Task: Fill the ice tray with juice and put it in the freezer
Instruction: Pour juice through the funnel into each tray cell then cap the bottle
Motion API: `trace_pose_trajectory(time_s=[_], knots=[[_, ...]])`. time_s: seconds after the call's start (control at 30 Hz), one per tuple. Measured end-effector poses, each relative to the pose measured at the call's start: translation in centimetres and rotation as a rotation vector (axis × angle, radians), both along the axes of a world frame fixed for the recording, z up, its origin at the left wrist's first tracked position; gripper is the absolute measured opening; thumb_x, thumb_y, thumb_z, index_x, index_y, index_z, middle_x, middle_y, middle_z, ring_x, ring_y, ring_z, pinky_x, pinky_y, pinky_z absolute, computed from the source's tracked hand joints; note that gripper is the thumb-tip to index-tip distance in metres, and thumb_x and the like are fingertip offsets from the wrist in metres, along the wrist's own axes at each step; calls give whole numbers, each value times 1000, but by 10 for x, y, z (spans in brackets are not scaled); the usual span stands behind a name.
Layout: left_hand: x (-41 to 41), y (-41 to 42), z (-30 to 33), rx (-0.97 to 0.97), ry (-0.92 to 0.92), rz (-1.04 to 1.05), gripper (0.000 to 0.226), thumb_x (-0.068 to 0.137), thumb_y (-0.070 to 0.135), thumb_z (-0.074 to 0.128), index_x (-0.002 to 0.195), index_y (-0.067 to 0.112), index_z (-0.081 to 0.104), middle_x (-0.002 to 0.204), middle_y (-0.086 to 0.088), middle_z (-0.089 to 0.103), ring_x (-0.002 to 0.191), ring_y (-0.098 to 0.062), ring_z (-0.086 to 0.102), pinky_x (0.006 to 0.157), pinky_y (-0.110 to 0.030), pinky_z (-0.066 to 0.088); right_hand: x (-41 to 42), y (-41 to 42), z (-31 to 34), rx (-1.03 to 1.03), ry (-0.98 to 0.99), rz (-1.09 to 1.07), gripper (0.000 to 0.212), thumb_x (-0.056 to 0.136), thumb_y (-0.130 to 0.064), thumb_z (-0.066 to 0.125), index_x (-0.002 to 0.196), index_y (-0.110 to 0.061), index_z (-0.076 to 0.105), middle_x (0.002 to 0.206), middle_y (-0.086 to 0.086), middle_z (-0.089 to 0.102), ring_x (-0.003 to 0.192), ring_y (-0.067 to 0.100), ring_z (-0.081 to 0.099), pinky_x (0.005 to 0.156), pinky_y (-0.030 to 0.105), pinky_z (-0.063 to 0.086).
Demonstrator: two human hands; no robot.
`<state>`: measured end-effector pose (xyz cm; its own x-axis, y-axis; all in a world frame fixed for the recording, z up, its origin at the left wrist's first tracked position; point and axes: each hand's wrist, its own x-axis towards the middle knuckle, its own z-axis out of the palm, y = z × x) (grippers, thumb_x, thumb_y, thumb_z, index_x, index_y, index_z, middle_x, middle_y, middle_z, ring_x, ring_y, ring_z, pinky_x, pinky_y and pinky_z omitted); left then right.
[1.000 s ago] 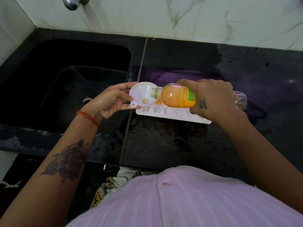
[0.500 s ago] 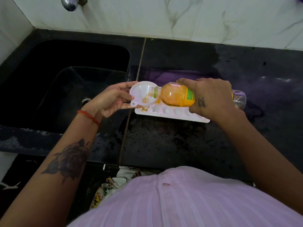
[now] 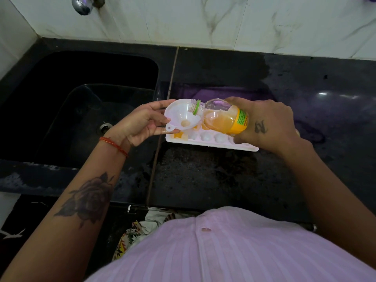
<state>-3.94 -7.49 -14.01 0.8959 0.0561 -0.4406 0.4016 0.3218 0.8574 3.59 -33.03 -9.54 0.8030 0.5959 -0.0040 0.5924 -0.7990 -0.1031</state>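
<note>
Change since the earlier frames: the juice bottle (image 3: 223, 119) is tipped back from its steeper pour, its neck now higher, the juice settled toward the labelled end and no stream crossing the mouth; the funnel and tray sit much as before. Item, right hand (image 3: 268, 125): wrapped around the base half of the bottle, fingers closed on it, bottle held nearly level with its mouth resting inside the funnel's bowl. Item, left hand (image 3: 142, 124): fingertips and thumb pinching the rim and tab of the white funnel (image 3: 179, 116), which hangs over the left end of the tray; a little juice pools at its throat. Item, white ice tray (image 3: 211, 139): lying flat on the black countertop (image 3: 203, 180), just right of the sink (image 3: 81, 98); the leftmost star-shaped cells show orange, the cells to the right look unfilled, and the far right end is hidden by the right hand. Hazards, as judged: the funnel spout may sit between cells, so juice lands on the dividers or counter; a fast tilt could overflow the small bowl; a filled cell topped again would flood its neighbours; a brim-full tray would slop on the carry to the freezer, which is not in view.
</note>
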Motion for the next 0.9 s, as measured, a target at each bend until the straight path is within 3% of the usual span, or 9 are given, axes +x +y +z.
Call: trace_pose_trajectory(time_s=[0.13,0.3,0.53,0.9], knots=[[5,-8,-2,-17,15,-25,53,84,-17,43,129,9,53,121,-15,62,97,-26,68,66,-30,60,-1,-10,0,-12,-27,-17,81,67,-38,75,137,-42,35,108,1,66,96,29,59,67,30,30],[8,-13,-3,-9,24,-40,53,84,-17,43,129,8,52,114,-13,64,85,-19,72,60,-25,58,-3,-17,-4,-55,-89,-40,78,67,-33,72,135,-44,37,104,0,66,94,29,60,65,30,29],[11,-14,-6,-7,38,-56,52,84,-18,43,128,8,54,114,-12,64,84,-18,72,60,-24,58,-2,-20,-5,-95,-146,-29,76,70,-30,72,136,-43,36,109,0,66,96,30,60,64,31,26],[12,-12,-3,8,33,-58,53,84,-17,42,129,8,53,124,-16,60,89,-21,70,60,-24,58,2,-17,-5,-58,-84,-28,79,66,-36,73,135,-43,36,106,1,66,96,30,59,66,31,31]])
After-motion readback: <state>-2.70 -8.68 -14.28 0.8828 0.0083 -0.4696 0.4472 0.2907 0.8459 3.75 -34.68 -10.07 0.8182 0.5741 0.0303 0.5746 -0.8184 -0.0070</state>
